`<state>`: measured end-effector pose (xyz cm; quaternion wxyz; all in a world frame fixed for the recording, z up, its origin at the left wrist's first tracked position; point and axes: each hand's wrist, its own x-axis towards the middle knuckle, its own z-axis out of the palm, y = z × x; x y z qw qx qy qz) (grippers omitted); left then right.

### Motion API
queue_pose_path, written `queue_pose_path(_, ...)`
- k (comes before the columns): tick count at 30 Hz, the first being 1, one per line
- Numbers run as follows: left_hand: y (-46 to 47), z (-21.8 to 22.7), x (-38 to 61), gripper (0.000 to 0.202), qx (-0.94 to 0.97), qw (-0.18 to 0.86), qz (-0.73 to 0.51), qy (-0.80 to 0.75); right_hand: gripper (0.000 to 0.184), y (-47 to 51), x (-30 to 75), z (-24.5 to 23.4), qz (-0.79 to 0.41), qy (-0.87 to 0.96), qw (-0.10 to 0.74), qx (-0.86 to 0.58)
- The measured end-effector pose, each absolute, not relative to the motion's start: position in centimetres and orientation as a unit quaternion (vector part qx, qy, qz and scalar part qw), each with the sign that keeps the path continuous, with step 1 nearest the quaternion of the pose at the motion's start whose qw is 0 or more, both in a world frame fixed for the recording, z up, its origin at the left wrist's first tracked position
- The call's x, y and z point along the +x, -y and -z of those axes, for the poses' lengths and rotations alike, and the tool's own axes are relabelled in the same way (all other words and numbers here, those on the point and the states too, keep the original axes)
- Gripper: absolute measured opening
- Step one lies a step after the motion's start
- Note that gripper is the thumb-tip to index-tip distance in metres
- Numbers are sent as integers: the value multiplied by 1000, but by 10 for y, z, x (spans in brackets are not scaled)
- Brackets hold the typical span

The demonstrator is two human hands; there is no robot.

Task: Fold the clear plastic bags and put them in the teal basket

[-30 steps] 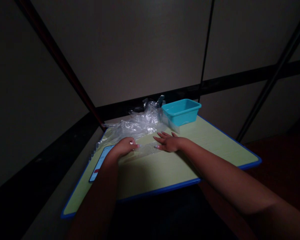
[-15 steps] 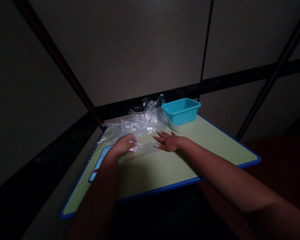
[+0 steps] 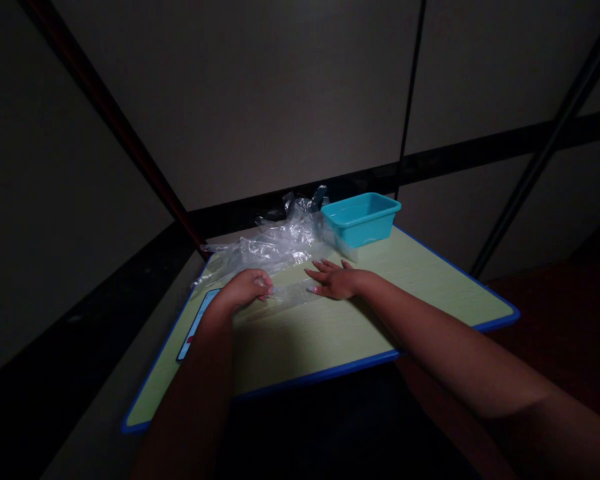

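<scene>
A flat strip of clear plastic film (image 3: 293, 293) lies on the pale green table (image 3: 330, 333) between my two hands. My left hand (image 3: 244, 288) has its fingers curled in, pinching the left end of the film. My right hand (image 3: 334, 281) lies flat with its fingers spread, pressing down the right end of the same film. Both forearms reach in from the bottom of the view.
A heap of crumpled clear plastic (image 3: 270, 243) sits at the back left of the table. A turquoise plastic tub (image 3: 363, 219) stands at the back, right of the heap. A blue card (image 3: 196, 324) lies by the left edge. Dark wall panels stand behind.
My left hand's fingers have curled in and drawn back slightly on the film's left end. The right hand has stayed flat in place.
</scene>
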<state>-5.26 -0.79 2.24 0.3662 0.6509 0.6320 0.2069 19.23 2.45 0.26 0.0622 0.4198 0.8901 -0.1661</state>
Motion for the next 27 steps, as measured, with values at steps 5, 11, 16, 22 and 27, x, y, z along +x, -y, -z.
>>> queue_pose_path(5, 4, -21, -60, 12, 644, 360, -173, -653, 69, -22, 192, -5, 176, -886, 56, 426)
queue_pose_path(11, 3, -20, -67, 15, 625, 372, -185, -661, 69, -22, 193, -5, 172, -887, 61, 424)
queue_pose_path(16, 7, -24, -70, 18, 607, 393, -225, -653, 69, -22, 194, -4, 171, -888, 59, 422)
queue_pose_path(22, 8, -26, -70, 20, 603, 388, -230, -658, 67, -21, 193, -5, 171, -886, 59, 428)
queue_pose_path(27, 6, -21, -67, 25, 618, 382, -200, -657, 68, -22, 193, -5, 170, -886, 64, 426)
